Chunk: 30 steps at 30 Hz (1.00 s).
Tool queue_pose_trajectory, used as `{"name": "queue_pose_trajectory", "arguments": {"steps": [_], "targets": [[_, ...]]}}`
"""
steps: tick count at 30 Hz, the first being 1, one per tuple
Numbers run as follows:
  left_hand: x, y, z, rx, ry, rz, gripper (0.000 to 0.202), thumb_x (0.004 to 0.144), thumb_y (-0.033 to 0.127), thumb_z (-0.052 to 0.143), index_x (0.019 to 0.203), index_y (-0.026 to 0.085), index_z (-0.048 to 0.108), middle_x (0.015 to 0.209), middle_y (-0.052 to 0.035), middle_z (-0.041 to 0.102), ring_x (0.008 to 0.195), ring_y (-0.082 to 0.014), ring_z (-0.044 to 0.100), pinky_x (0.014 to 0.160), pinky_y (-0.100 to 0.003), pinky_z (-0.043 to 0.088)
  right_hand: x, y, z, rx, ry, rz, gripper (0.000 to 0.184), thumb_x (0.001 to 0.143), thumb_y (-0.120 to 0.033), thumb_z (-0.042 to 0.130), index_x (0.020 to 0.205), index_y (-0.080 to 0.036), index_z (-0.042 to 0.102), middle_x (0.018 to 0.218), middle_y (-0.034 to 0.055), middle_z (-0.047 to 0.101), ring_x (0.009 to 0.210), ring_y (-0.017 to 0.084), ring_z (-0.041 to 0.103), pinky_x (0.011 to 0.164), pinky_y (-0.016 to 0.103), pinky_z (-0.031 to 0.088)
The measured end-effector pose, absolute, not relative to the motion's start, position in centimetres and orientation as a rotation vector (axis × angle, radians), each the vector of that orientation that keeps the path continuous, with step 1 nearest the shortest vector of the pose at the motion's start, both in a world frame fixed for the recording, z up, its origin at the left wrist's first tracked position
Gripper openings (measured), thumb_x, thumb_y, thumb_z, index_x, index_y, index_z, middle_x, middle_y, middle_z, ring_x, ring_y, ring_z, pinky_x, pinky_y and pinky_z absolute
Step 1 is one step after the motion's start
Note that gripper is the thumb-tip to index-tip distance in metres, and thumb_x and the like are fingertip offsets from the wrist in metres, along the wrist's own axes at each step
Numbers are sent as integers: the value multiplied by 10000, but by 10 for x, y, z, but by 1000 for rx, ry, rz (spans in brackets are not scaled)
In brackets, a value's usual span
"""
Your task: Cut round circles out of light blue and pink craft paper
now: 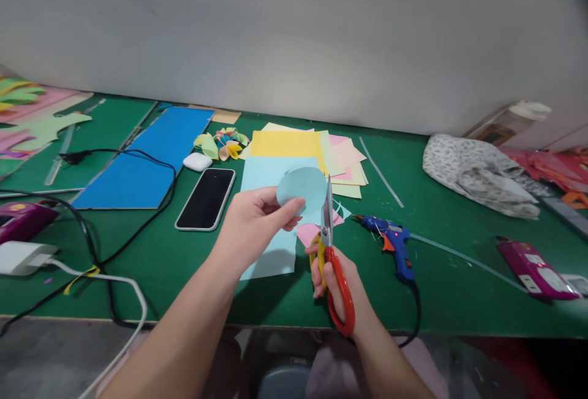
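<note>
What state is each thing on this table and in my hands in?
left hand: pinching the blue paper disc
right hand: gripping the scissors
scissors: blades nearly shut, at the disc's edge
phone: face up, screen dark
glue gun: lying down, red light on
earbud case: shut

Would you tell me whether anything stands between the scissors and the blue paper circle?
Nothing visible does. The scissors in the right hand have their blades at the right edge of the blue paper circle, and the left hand pinches its lower left side.
</note>
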<state>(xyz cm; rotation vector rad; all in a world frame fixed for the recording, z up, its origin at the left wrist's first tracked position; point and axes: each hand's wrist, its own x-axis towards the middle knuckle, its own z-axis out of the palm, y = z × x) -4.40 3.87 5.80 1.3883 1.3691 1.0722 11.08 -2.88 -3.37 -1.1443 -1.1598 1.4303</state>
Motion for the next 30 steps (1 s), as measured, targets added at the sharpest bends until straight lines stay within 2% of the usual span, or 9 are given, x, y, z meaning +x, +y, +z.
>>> {"name": "queue_pose_trajectory", "arguments": {"steps": [14, 21, 27, 30], "targets": [[-47, 39, 55, 1388, 1342, 1082, 234, 730, 320, 696, 558, 177, 627, 489, 41, 624, 537, -92, 638, 503, -135, 472, 110, -30, -34, -1134, -1119, 1447, 461, 800, -606, 530, 954, -173, 558, 573, -67, 423, 419, 54, 383, 393, 175, 379], [-49, 42, 49, 1343, 1330, 1209, 263, 735, 300, 693, 526, 177, 591, 467, 46, 612, 490, -97, 623, 502, -163, 494, 109, -30, -33, -1153, -1087, 1462, 469, 780, -620, 546, 919, -172, 559, 553, -73, 411, 407, 47, 357, 373, 164, 366], [-40, 43, 48, 1224, 1270, 1179, 167, 712, 341, 712, 669, 181, 689, 566, 28, 673, 533, -120, 646, 502, -189, 525, 107, -30, -34, -1191, -1093, 1475, 499, 753, -635, 568, 926, -167, 569, 554, -69, 427, 403, 50, 368, 378, 171, 380], [-36, 39, 51, 1257, 1341, 1126, 176, 720, 301, 695, 607, 168, 674, 526, 18, 661, 506, -112, 630, 504, -178, 511, 106, -30, -35, -1195, -1086, 1441, 550, 741, -668, 547, 960, -165, 585, 574, -58, 442, 424, 58, 391, 403, 182, 408]]}}
